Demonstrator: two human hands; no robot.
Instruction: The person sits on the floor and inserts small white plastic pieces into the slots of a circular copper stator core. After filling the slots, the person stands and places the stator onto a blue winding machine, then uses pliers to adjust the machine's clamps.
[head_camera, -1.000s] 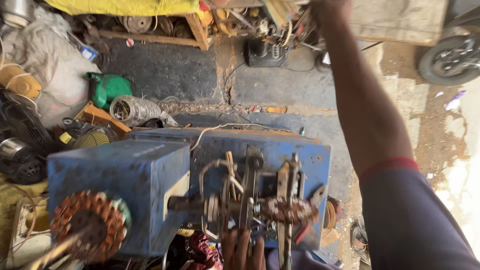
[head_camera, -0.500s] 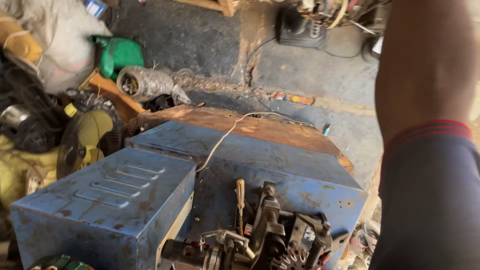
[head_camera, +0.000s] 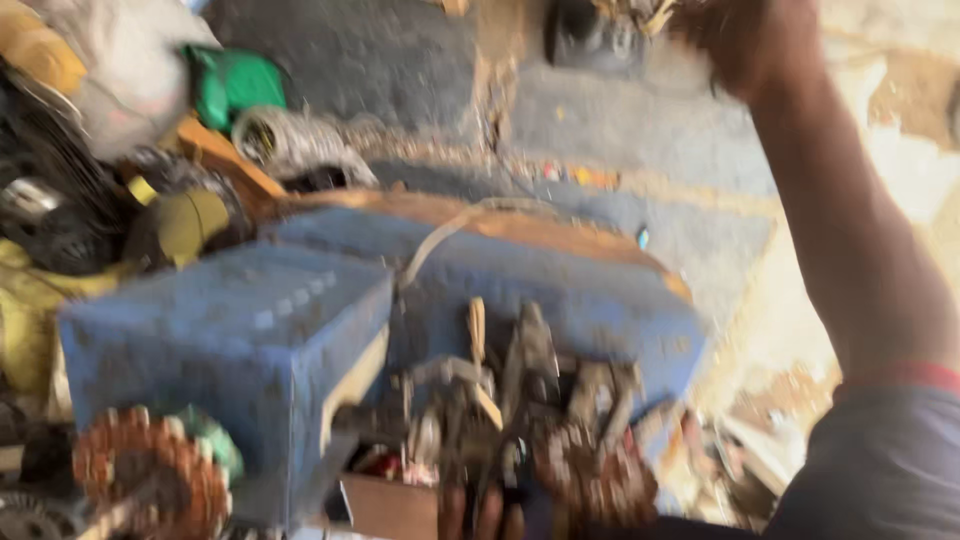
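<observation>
- Bare grey floor (head_camera: 640, 130) lies open beyond the blue metal box (head_camera: 250, 330).
- Right hand (head_camera: 750, 40) raised far above it, blurred; grip can't be told.
- Left hand's fingers (head_camera: 490, 512) touch the winding mechanism (head_camera: 520, 410) from below.

A rusty tangle of metal parts (head_camera: 520, 420) with levers, brackets and a toothed wheel sits against the front of the blue metal box (head_camera: 240, 330), low in the blurred view. Fingertips (head_camera: 490, 515) touch its lower edge from below.
</observation>
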